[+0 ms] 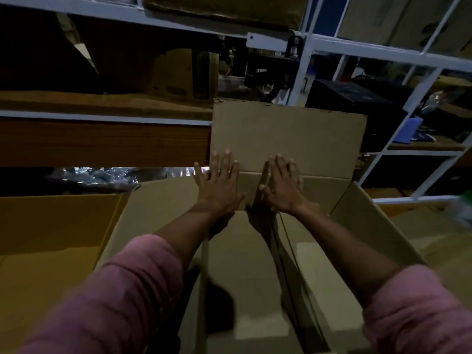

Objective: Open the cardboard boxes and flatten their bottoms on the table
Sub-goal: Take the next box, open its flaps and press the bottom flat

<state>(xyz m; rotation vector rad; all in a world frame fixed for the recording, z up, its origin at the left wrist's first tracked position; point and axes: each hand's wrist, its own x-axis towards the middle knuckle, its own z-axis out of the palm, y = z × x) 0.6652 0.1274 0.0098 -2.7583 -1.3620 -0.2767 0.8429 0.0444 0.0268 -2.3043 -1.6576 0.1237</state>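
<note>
A brown cardboard box stands open in front of me, its inside bottom flaps in view with a seam running down the middle. Its far flap stands upright beyond my fingers. My left hand and my right hand lie flat side by side, fingers spread, pressing on the far wall of the box at the fold of that flap. Neither hand grips anything. Both arms wear pink sleeves. The right side flap leans outward.
A yellowish cardboard sheet lies at the left. More flat cardboard lies at the right. White metal shelving with stored boxes rises behind. Crumpled clear plastic sits behind the left sheet. The scene is dim.
</note>
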